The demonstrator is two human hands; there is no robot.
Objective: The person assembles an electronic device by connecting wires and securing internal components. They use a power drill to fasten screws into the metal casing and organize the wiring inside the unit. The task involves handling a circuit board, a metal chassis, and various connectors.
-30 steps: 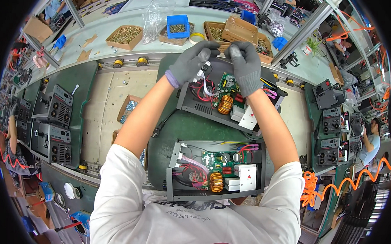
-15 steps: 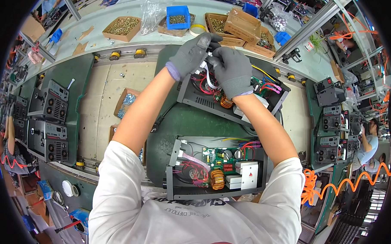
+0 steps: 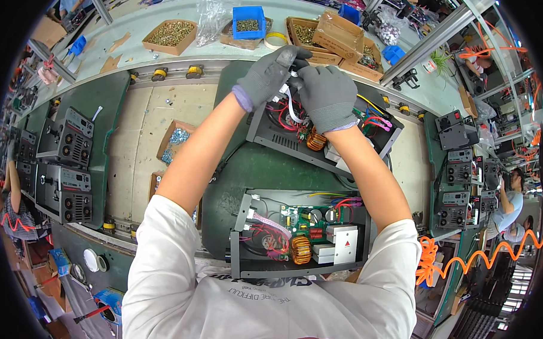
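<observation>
Grey gloves meeting above the far open case

Position: both hands are over the far-left part of the far open case (image 3: 288,147), which sits slantwise on the green surface (image 3: 259,173), its near wall closer to my body than the gloves are. My left hand (image 3: 267,79) reaches in from the left, my right hand (image 3: 327,99) from the right with its back turned up. Fingers on each are bent inward, half closed, tips brought together; touching or just apart, I cannot tell. Something small and white shows between them, next to the upper end of a white ribbon cable (image 3: 292,109). Whether either hand actually has hold of it, I cannot tell.

Obscured: the ribbon's upper end is lost under the gloves. My right hand and wrist cover much of the case's middle, and my forearm crosses its right half, so the circuit board is mostly out of sight. Left fingertips are dark and hard to separate from what lies behind.

Appearance: case is dark grey, open at the top, with slots in the near wall. Red wires crowd the left; a copper-coloured coil (image 3: 316,140) sits near the middle, partly covered. Pink-sleeved wire ends (image 3: 380,123) show at right. A second open case (image 3: 299,271), similarly filled, lies nearer my chest, well apart from both hands.
</observation>
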